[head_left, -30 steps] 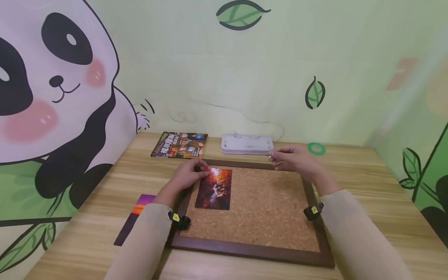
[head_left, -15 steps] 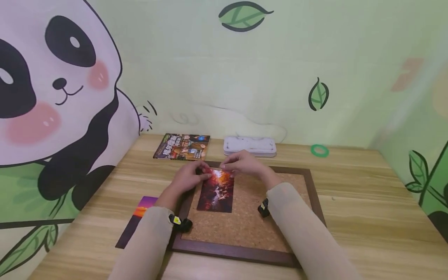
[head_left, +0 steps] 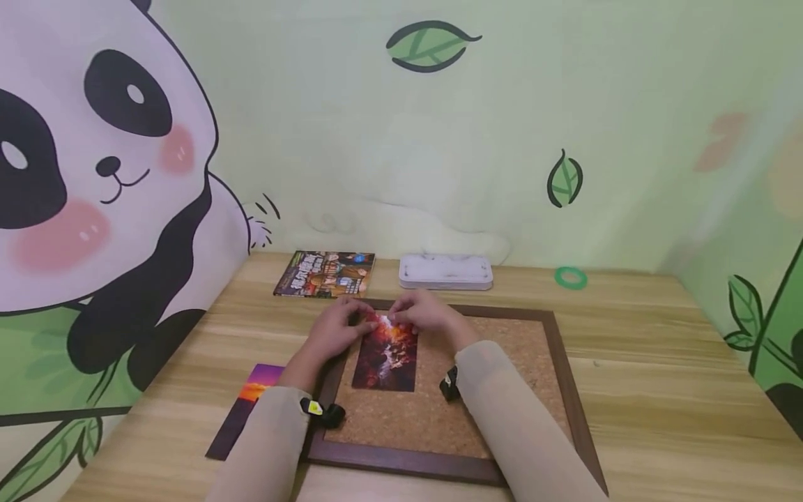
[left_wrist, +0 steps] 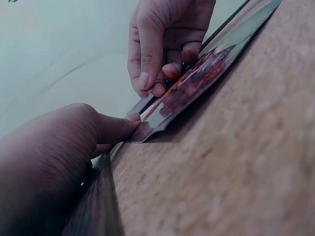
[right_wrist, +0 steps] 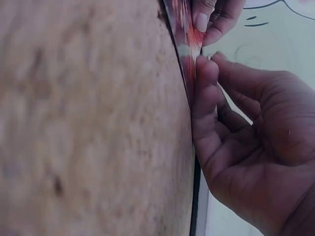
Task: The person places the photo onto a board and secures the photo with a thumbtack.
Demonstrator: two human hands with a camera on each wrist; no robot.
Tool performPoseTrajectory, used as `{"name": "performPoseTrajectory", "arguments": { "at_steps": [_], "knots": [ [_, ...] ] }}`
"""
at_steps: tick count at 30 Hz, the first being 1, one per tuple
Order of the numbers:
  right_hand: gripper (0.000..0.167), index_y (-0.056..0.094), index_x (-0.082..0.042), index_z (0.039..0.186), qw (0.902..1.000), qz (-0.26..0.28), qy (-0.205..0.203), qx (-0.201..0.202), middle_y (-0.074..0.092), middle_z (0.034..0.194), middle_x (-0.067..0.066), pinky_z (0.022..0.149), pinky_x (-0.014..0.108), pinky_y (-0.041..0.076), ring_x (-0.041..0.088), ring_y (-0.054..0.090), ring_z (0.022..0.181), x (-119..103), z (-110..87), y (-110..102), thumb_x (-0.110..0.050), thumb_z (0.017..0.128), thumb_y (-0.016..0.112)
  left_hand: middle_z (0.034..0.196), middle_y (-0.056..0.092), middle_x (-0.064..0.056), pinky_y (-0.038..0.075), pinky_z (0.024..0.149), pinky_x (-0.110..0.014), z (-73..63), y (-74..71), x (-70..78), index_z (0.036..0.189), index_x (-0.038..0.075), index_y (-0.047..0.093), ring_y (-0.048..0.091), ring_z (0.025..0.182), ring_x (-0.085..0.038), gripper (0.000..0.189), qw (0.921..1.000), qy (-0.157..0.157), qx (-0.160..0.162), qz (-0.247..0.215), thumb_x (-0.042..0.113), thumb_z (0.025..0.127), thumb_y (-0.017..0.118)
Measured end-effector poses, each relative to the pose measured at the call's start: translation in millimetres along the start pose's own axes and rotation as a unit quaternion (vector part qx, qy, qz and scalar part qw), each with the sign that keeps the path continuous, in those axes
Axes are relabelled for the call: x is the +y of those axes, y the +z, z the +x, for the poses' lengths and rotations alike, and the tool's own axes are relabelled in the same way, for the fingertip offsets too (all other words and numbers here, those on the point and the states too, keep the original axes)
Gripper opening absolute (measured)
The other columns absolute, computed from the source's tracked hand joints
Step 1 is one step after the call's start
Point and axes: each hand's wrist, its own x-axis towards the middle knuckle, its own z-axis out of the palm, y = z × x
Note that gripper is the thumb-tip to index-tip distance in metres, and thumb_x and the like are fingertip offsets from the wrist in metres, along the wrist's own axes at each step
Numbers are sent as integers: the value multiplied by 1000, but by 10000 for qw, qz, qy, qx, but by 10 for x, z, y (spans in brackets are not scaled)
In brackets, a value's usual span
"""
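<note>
A cork board (head_left: 502,369) in a dark wooden frame (head_left: 401,461) lies on the table. A red canyon photo (head_left: 387,352) rests on its left part. My left hand (head_left: 354,319) presses the photo's top left corner with a fingertip, and the left wrist view shows that corner (left_wrist: 142,130) under the finger. My right hand (head_left: 410,319) is at the photo's top edge. Its thumb and fingers (left_wrist: 157,86) pinch together on a small pin that barely shows. In the right wrist view the right fingertips (right_wrist: 206,64) touch the photo's edge (right_wrist: 183,19).
A book (head_left: 325,265), a flat white box (head_left: 446,271) and a green ring (head_left: 570,277) lie along the back wall. A purple sunset photo (head_left: 247,401) lies on the table left of the frame. Walls close in at the back, left and right.
My right hand came from beside the white box leftwards to the top edge of the photo. My left hand stayed on the photo's corner.
</note>
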Motion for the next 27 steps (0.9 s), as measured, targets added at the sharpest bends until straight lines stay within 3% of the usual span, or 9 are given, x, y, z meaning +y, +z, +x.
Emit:
{"name": "performPoseTrajectory", "arguments": {
  "at_steps": [7, 14, 19, 27],
  "knots": [
    [16, 74, -2, 105, 9999, -93, 42, 127, 66, 79, 4, 55, 23, 45, 12, 55, 65, 8, 56, 46, -13, 95, 69, 118, 58, -5, 43, 97, -49, -34, -20, -8, 114, 17, 73, 56, 110, -27, 30, 9999, 69, -102, -75, 33, 89, 77],
    [15, 76, -4, 105, 9999, -23, 87, 84, 66, 76, 4, 54, 24, 46, 12, 56, 64, 66, 75, 39, -14, 95, 71, 125, 53, -6, 38, 104, -52, -79, -86, 13, 123, 19, 70, 52, 117, -29, 43, 9978, -75, -545, -371, 33, 84, 81],
    [16, 78, -7, 104, 9999, -128, 57, 79, 67, 77, 3, 53, 23, 44, 11, 54, 63, 90, 77, 33, -18, 94, 73, 123, 50, -5, 39, 102, -50, -96, -116, 3, 127, 18, 68, 50, 115, -27, 51, 9953, -108, -769, -574, 35, 81, 84],
    [16, 78, -7, 102, 9993, -319, 83, 155, 67, 76, 1, 50, 23, 40, 9, 49, 56, 54, 74, 27, -19, 93, 73, 126, 49, -5, 39, 101, -51, -97, -151, 14, 128, 17, 68, 49, 116, -28, 52, 9931, -165, -872, -773, 34, 82, 84]
  ]
}}
